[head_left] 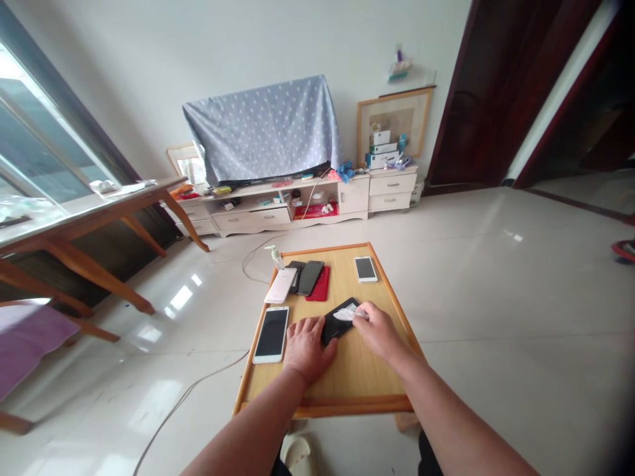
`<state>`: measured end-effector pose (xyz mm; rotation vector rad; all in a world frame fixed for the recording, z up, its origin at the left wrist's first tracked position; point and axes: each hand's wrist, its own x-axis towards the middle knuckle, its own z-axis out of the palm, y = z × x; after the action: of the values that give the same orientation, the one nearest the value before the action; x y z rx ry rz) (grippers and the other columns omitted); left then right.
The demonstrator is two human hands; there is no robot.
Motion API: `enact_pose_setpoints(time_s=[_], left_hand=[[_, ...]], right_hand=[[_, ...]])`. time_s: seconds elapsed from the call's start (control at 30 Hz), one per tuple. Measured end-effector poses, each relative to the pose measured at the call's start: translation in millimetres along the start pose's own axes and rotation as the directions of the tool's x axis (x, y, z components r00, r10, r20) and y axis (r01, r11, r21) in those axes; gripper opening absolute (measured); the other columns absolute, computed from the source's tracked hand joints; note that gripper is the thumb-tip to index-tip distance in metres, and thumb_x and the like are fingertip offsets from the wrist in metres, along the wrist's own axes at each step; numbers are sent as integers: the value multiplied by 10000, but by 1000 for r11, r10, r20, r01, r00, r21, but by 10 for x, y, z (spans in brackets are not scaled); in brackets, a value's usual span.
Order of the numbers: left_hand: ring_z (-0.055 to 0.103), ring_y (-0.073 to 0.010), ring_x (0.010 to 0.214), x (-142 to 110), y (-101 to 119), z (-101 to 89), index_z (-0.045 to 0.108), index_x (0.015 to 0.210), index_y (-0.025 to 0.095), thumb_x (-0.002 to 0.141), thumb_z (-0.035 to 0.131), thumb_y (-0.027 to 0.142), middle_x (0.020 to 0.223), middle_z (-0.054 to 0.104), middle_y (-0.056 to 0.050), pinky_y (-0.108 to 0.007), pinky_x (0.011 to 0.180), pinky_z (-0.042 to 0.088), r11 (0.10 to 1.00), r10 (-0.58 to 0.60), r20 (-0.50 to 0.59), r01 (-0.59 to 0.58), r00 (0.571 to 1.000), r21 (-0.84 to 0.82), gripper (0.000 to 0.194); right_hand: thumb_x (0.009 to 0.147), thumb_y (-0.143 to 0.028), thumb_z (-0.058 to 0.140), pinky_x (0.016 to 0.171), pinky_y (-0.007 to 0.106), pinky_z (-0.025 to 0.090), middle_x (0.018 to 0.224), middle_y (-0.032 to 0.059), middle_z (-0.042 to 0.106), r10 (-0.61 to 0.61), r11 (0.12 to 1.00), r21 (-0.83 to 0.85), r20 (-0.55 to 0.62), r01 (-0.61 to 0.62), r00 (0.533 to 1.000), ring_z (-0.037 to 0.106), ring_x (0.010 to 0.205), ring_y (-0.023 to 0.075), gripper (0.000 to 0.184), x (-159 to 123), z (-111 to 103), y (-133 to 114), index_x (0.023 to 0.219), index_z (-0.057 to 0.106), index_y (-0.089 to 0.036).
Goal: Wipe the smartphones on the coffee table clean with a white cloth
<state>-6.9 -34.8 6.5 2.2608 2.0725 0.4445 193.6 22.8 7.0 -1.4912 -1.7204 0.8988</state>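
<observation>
left hand [306, 349] on black phone [337, 322]; right hand [380, 330] holding white tissue [350, 315]

Daylight entered through the window [47, 125], which was overexposed, and cast bright glare patches on the glossy tile floor [169, 297]. Shadows were soft. Wide-angle distortion bent the frame edges, the right corners darkened, and the centre was sharp.

Your head camera looks from just above the near edge of the low wooden table [317, 404], facing forward and tilted down across it. Your left hand [307, 349] and right hand [380, 332] reach in from the bottom edge, close to the lens. Well beyond the table, the view takes in the white TV cabinet [251, 219]. To the table's left stands a wooden-legged dining table [99, 228]; to its right, farther off, a dark red door [471, 92].
</observation>
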Motion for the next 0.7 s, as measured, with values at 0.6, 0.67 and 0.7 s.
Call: enact_pose_setpoints(time_s=[0.6, 0.67, 0.7], left_hand=[[487, -286, 1254, -1, 60, -17, 558, 1361, 277, 857, 583, 478, 1349, 595, -73, -443, 1084, 308, 1000, -23, -1, 23, 1000, 10, 542], [495, -281, 1243, -2, 71, -23, 556, 1362, 273, 856, 582, 472, 1347, 597, -72, -437, 1082, 310, 1000, -20, -2, 20, 1000, 18, 544], [499, -278, 1239, -3, 77, -26, 556, 1362, 274, 856, 581, 470, 1346, 598, -71, -434, 1081, 311, 1000, -19, -2, 19, 1000, 22, 542]], right_hand=[[871, -440, 525, 644, 254, 425, 783, 3, 702, -51, 985, 168, 51, 42, 997, 626, 712, 175, 267, -21, -40, -68, 904, 665, -215], [885, -453, 515, 637, 251, 424, 773, 4, 699, -65, 984, 170, 54, 56, 996, 617, 697, 172, 285, -33, -69, -95, 889, 670, -214], [888, -458, 513, 632, 249, 422, 765, 4, 697, -69, 984, 168, 51, 59, 996, 611, 690, 171, 291, -41, -86, -105, 876, 670, -213]])
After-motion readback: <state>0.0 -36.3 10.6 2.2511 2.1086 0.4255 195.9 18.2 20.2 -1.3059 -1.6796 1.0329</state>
